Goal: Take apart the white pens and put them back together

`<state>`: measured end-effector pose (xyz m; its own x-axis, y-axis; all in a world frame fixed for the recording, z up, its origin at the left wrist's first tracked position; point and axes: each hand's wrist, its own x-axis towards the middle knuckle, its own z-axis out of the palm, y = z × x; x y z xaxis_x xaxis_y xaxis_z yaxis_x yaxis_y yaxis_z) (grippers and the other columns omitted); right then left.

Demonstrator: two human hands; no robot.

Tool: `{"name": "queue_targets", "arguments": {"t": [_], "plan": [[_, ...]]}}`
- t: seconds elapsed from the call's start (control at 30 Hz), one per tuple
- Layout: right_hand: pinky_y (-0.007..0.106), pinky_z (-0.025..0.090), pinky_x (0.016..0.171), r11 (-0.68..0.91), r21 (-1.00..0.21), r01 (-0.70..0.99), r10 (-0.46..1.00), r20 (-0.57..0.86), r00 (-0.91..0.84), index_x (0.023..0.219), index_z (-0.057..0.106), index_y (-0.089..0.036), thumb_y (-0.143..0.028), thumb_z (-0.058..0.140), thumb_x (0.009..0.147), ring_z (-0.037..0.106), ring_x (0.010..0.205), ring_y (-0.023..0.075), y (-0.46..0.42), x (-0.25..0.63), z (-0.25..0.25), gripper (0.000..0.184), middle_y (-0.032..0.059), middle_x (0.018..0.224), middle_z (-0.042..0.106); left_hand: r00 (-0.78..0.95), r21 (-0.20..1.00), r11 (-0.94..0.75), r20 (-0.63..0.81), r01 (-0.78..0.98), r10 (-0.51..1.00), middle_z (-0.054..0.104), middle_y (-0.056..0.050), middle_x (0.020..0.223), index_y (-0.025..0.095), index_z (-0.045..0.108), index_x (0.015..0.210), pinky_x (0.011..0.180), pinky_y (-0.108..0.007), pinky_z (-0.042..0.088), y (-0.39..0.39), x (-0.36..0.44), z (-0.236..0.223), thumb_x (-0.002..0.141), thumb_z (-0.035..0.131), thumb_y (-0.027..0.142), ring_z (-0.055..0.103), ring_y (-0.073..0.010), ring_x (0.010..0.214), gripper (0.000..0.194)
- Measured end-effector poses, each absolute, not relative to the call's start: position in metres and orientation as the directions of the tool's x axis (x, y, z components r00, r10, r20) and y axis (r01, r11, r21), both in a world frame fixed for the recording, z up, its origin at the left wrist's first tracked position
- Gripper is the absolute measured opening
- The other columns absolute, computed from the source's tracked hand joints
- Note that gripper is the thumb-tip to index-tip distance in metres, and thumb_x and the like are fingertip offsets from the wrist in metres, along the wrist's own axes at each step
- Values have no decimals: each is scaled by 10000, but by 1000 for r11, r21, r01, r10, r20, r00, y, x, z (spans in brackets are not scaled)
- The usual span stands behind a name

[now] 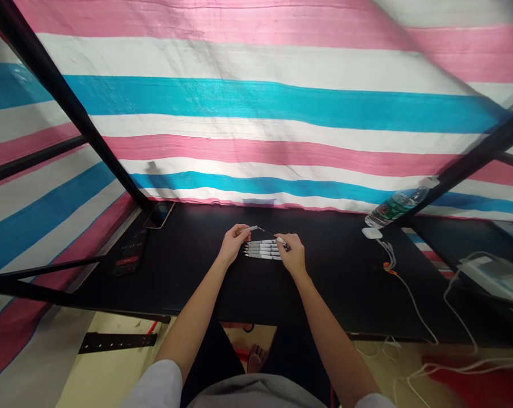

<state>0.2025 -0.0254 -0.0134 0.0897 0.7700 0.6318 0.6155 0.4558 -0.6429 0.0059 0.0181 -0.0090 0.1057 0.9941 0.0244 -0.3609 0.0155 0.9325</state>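
My left hand (pixel 232 243) is closed, its fingers pinching a short pale pen barrel (pixel 253 228) that points to the right. From my right hand (pixel 293 251), also closed, a thin dark pen refill (pixel 267 232) reaches left, its tip close to the barrel's end; I cannot tell whether the two touch. Several white-and-grey pens (pixel 262 256) lie side by side on the black table (pixel 188 283) between my hands, tips to the left. My right hand covers their right ends.
Two phones (pixel 128 255) (pixel 160 215) lie at the left. At the back right, a plastic water bottle (pixel 396 207) leans near the frame, beside a white charger (pixel 372 233) with cables (pixel 413 300). A striped sheet (pixel 256 102) hangs behind the table, and black metal bars (pixel 64 96) stand at both sides.
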Motion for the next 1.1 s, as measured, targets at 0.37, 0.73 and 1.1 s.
{"name": "queue_targets", "arguments": {"t": [0.37,0.73,1.1], "plan": [[362,495,764,439,-651,619,779,619,99,935,724,-224,-230,499,902,561,812,212,-26,203,-12,227,43,806,682,84,922,35,-3,-386,996,628,-11,691,141,669,883,673,-274,456,19,6,-6,671,782,366,553,-109,642,329],[372,522,789,489,-652,579,784,619,35,992,735,-237,-173,531,858,587,850,207,-27,202,-11,252,44,859,696,197,976,-11,55,-219,979,606,-5,636,144,696,881,640,-252,435,14,6,-6,706,760,366,547,-122,633,290],[345,543,803,453,-749,483,846,532,31,1081,689,-236,-193,563,831,647,859,193,-33,196,-8,283,41,865,691,281,985,32,17,-170,960,654,-24,673,157,709,898,618,-258,451,8,8,-3,697,772,377,602,-148,644,304]]}}
